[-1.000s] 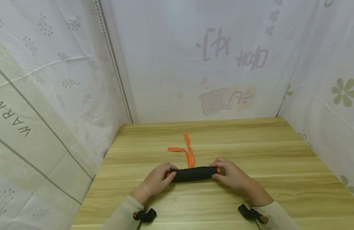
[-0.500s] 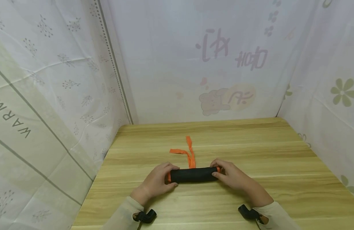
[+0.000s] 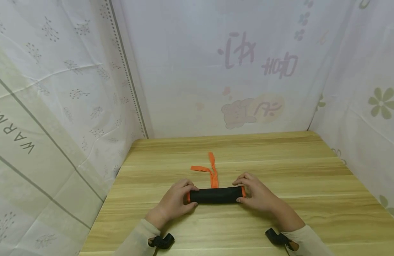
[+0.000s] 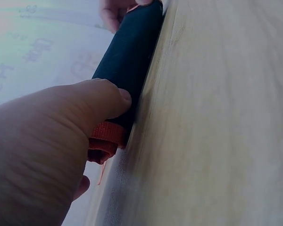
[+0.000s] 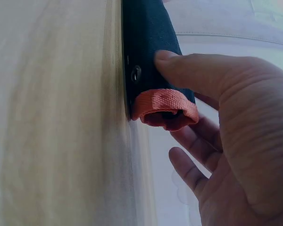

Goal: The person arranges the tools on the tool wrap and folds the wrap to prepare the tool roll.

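A black cloth roll (image 3: pixel 216 196) with orange edging lies crosswise on the wooden table, bound up in a cylinder. Two orange ribbon tails (image 3: pixel 214 177) stretch away from its far side. My left hand (image 3: pixel 174 199) holds the left end, thumb along the near side and fingers at the far side. At the other end, my right hand (image 3: pixel 257 193) has its thumb on the roll and its fingers at the far side. The right wrist view shows the coiled orange edging (image 5: pixel 165 107) and a metal eyelet (image 5: pixel 136 73) near that end.
The wood-grain table (image 3: pixel 280 156) reaches back to a pale printed curtain (image 3: pixel 190 71), with more patterned cloth hanging at both sides. A black camera mount (image 3: pixel 165 241) sits on the left wrist and another camera mount (image 3: pixel 275 236) on the right.
My left thumb has slid from the top of the roll to its near edge. My right thumb and fingers have spread wider around their end. The ribbon tails have shifted slightly right and nearer.
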`<state>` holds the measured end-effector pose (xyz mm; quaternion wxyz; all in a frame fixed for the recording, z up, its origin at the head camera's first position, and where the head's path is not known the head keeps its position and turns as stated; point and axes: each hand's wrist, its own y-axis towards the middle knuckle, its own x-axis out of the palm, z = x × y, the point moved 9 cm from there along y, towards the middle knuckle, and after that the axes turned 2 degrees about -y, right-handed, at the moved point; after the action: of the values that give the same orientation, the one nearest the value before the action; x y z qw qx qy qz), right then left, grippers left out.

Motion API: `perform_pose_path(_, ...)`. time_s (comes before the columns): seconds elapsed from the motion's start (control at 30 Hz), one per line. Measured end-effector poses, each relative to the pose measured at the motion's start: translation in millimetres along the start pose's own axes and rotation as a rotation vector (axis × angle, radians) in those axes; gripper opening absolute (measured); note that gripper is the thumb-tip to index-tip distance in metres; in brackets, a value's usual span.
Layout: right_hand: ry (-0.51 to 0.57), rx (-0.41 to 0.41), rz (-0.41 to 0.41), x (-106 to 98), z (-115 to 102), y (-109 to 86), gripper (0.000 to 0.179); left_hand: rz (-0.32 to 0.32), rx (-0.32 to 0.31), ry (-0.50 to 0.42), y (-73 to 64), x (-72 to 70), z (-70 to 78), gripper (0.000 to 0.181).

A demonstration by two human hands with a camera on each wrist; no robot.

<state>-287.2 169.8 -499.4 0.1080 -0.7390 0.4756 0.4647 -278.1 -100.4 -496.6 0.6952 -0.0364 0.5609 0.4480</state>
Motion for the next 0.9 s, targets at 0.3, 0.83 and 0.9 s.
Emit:
perform_pose_path(0.3,-0.065,0.019,-0.043,2.0,-3.9,-2.3,0.054,0.002,-0.020,-0.056,-1.6,-1.5,-2.6,0.039)
perform_pose_path(0.83,0.097,0.097,-0.107,5.5,5.9,-5.4,0.028,0.005,-0.062,-0.136,-4.2,-3.7,-7.9,0.029)
perform_pose_path(0.9,0.080,0.097,-0.097,4.2,6.1,-5.0,0.030,0.012,-0.059,-0.133,-4.0,-4.2,-7.6,0.032)
